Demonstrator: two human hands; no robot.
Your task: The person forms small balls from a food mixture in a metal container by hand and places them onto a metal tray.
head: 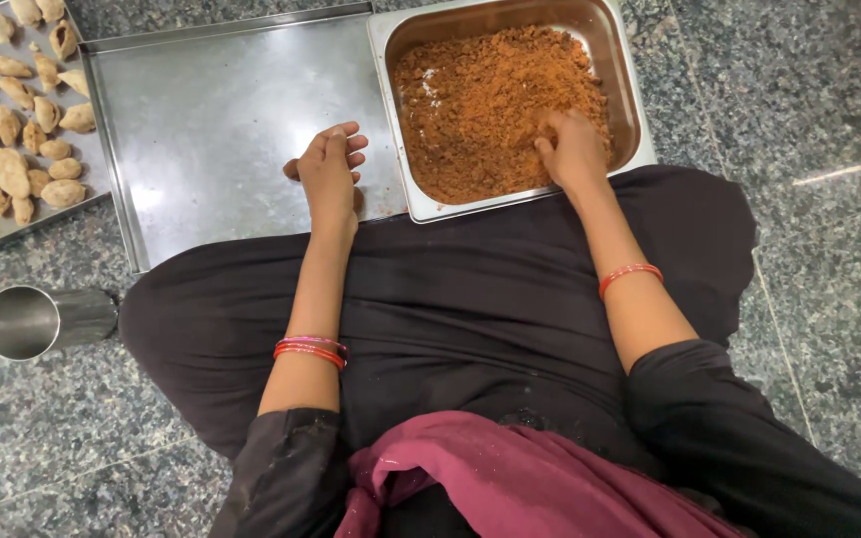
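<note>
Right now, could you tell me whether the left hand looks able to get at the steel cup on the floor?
Probably yes. The left hand rests on the flat tray, and the cup lies on its side to the left, with only bare floor and the knee between.

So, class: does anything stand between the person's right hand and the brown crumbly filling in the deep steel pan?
Nothing visible does. The right hand already rests on the brown crumbly filling, fingers dug in, inside the deep rectangular steel pan. The left hand lies apart on the flat steel tray.
</note>
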